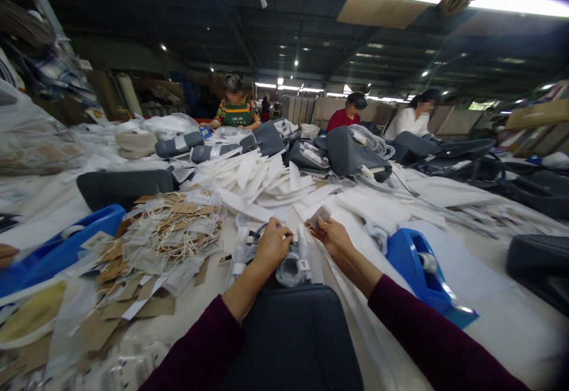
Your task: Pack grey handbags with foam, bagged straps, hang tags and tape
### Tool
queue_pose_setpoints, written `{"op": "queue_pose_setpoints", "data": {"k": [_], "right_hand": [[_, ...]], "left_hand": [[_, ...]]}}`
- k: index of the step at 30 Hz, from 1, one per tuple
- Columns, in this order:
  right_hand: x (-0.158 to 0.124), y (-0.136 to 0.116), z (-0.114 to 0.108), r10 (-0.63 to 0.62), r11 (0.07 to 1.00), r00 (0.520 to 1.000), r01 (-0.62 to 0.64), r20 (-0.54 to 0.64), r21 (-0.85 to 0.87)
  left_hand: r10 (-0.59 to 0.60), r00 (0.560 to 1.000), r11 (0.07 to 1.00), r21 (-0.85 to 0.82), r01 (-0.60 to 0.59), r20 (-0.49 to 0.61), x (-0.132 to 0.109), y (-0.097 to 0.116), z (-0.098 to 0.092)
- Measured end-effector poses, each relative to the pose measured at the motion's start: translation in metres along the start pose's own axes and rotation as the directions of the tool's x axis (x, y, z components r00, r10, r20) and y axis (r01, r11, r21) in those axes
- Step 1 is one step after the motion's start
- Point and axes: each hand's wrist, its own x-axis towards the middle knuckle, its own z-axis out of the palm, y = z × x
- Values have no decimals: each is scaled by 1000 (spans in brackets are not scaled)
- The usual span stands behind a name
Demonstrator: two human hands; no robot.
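right hand (pixel 334 238)'s pinching a small tag (pixel 317 217), left hand (pixel 271 244)'s curled by the wrapped strap (pixel 291 271), can't tell if gripping. dark bag (pixel 297 335) lies on the worktop (pixel 212 287) between the forearms.

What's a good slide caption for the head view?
At a dark bag, the left hand is over plastic-wrapped parts while the right hand holds a small flat piece.

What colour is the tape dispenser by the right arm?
The tape dispenser is blue, seen in the head view.
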Motion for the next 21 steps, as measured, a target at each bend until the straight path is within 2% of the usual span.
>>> {"op": "queue_pose_setpoints", "data": {"k": [6, 9, 12, 15, 18, 19, 21], "right_hand": [[10, -3, 0, 8, 998, 999, -12, -54, -64], [15, 0, 0, 35, 989, 997, -44, -69, -141], [21, 1, 4, 81, 967, 993, -100, -89, -235], [16, -10, 10, 89, 942, 991, -115, -97, -314], [-24, -31, 15, 1, 933, 998, -25, -68, -358], [-48, -38, 15, -26, 932, 999, 9, -42, -361], [-108, -49, 10, -38, 933, 996, 64, 81, -354]], "left_hand": [[59, 997, 997, 44, -61, 55, -2, 2, -1], [34, 998, 997, 70, -38, 54, -1, 0, 1], [15, 1000, 999, 42, -14, -27, 0, 0, 0], [-40, 989, 998, 36, 46, -145, 1, 2, -7], [-128, 981, 987, 80, 141, -144, 1, 3, -12], [-151, 981, 982, 95, 163, -122, 1, 2, -12], [-165, 983, 978, 112, 173, -77, 2, 0, -10]]}}
